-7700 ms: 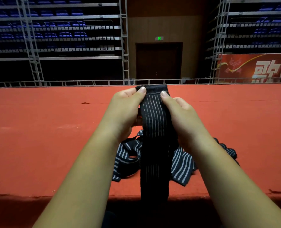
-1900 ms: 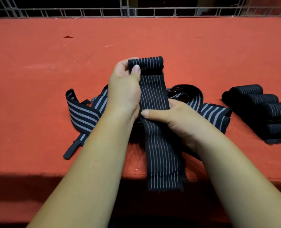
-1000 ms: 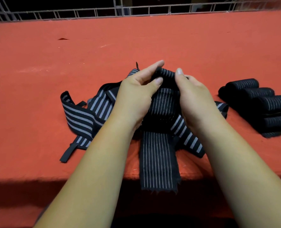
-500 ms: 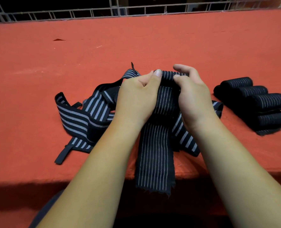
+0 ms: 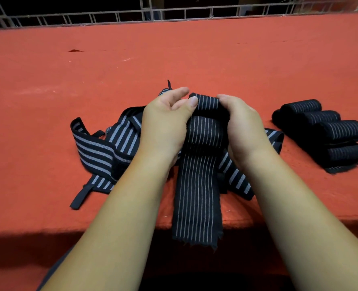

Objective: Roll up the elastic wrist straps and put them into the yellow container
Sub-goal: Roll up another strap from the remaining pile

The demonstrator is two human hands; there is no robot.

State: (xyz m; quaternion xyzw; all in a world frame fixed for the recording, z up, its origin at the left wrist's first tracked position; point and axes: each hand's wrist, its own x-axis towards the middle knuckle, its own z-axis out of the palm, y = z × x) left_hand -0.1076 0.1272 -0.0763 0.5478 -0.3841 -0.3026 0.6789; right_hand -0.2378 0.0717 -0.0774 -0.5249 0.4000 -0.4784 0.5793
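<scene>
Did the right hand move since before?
Yes. The right hand went away from the red surface's front edge, up to the strap roll.

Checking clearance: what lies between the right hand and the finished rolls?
Head view: a wide-striped strap end, then bare red table cover.

The strap (image 5: pixel 197 185) is matt ribbed elastic cloth, frayed at its end; the counter (image 5: pixel 48 91) wears matt, slightly rough red cloth.

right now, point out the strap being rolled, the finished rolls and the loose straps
strap (image 5: pixel 197 185), head view, on its flat unrolled tail
finished rolls (image 5: pixel 341 129), head view, on one roll's striped side
loose straps (image 5: pixel 98 151), head view, on the wide-striped band at left
</scene>
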